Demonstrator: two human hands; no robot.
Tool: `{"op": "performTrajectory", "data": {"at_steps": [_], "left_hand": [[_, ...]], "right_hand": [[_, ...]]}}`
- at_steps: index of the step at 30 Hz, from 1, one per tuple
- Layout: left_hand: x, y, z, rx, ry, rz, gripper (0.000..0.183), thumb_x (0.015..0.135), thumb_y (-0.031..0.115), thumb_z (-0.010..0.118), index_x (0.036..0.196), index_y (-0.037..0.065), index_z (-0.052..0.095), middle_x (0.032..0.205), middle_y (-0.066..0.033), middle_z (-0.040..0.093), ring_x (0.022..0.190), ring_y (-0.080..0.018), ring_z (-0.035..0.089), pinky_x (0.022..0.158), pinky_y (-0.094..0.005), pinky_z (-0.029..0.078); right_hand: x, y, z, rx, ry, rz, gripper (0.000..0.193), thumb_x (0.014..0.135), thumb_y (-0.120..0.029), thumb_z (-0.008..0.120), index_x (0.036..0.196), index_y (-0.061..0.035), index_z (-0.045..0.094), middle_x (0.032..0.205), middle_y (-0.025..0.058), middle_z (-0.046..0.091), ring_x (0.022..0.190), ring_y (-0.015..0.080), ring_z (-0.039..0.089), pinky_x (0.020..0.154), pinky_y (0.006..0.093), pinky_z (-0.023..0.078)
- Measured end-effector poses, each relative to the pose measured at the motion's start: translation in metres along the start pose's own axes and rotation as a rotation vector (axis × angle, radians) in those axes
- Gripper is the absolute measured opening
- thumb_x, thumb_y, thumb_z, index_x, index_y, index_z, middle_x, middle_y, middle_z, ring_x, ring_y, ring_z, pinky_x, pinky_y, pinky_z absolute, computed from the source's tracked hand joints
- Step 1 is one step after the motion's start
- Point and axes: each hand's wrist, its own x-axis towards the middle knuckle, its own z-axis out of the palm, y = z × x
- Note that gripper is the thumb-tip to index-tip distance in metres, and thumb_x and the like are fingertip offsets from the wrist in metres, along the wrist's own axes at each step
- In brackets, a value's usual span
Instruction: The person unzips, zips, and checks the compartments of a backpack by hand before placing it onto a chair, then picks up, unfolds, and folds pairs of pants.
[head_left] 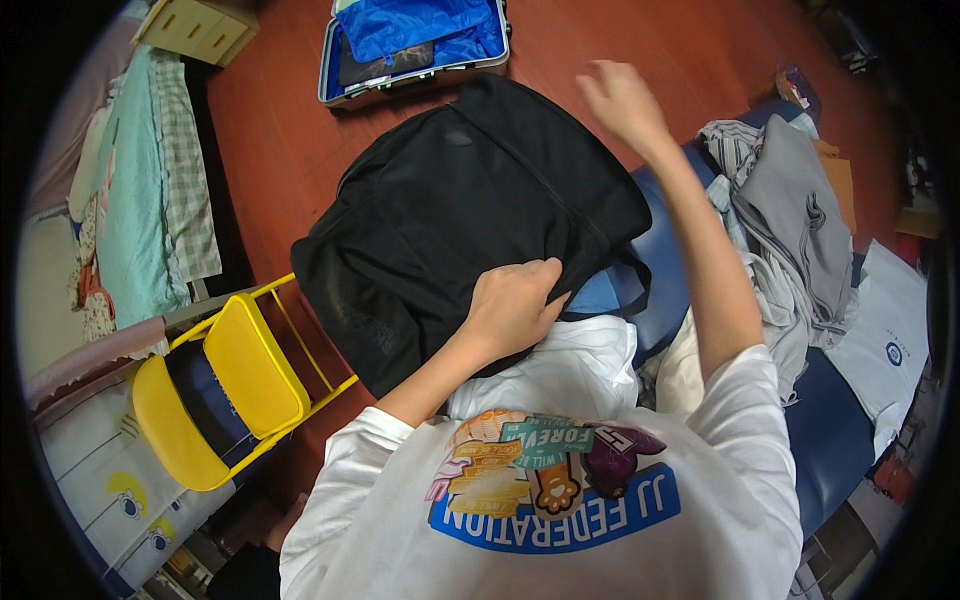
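Between yellow chair (255, 365) and grey clothes (790, 205), left fingers (540, 276) grip black bag (440, 195); right fingers (606, 82) spread, empty.

A yellow chair (258, 365) and blue bench (828, 440) stand on reddish floor (270, 140).

Bag (470, 190): centre, directly before the person. Left hand (515, 305): on the bag's near side. Right hand (625, 105): beyond the bag's far right side, apart from it. Cloth (570, 365): at the bag's near edge, between bag and person. Suitcase (420, 77): far, just beyond the bag, on the floor (265, 150); fabric (450, 25) inside. Drawer unit (195, 30): far left. Bedding (140, 190): left, nearer than the drawer unit. Folding chair (258, 365): near left, beside the bag. Bench (825, 465): right, running far to near. Clothes (790, 220): on the bench. Packet (880, 340): right of the clothes.
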Motion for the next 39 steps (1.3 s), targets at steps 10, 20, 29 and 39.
{"op": "performTrajectory", "data": {"at_steps": [10, 20, 29, 39], "left_hand": [[0.008, -0.084, -0.095, 0.127, 0.419, -0.145, 0.027, 0.087, 0.028, 0.073, 0.095, 0.002, 0.067, 0.094, -0.0143, 0.065, 0.096, -0.0340, 0.061, 0.084, -0.0420, 0.048], [-0.009, -0.213, -0.120, 0.267, 0.299, -0.659, 0.070, 0.088, 0.059, 0.064, 0.128, 0.002, 0.062, 0.125, -0.0199, 0.065, 0.115, -0.0328, 0.063, 0.097, -0.0413, 0.049], [0.000, -0.202, -0.089, 0.546, 0.263, -0.424, 0.056, 0.085, 0.043, 0.068, 0.131, 0.012, 0.060, 0.120, -0.0178, 0.064, 0.112, -0.0365, 0.061, 0.095, -0.0441, 0.050], [0.028, -0.237, -0.118, 0.430, 0.161, -0.781, 0.092, 0.077, 0.060, 0.076, 0.136, -0.005, 0.049, 0.132, -0.0278, 0.057, 0.124, -0.0420, 0.055, 0.102, -0.0467, 0.046]], "right_hand": [[0.002, -0.068, 0.037, 0.161, -0.449, 0.438, 0.047, 0.098, -0.050, 0.053, 0.118, -0.0117, 0.072, 0.117, 0.0180, 0.070, 0.113, 0.0365, 0.065, 0.097, 0.0471, 0.049], [-0.009, -0.077, -0.016, 0.574, 0.106, 0.128, 0.036, 0.095, -0.024, 0.057, 0.123, -0.0032, 0.062, 0.119, 0.0190, 0.068, 0.107, 0.0373, 0.065, 0.094, 0.0435, 0.051], [-0.040, 0.071, -0.065, -0.755, -0.230, 0.425, 0.044, 0.095, -0.037, 0.062, 0.124, -0.0037, 0.065, 0.130, 0.0188, 0.062, 0.121, 0.0302, 0.059, 0.100, 0.0465, 0.047], [0.013, 0.000, 0.020, 0.320, -0.495, 0.417, 0.069, 0.091, -0.055, 0.061, 0.125, 0.0056, 0.063, 0.125, 0.0260, 0.065, 0.120, 0.0383, 0.061, 0.099, 0.0421, 0.049]]}}
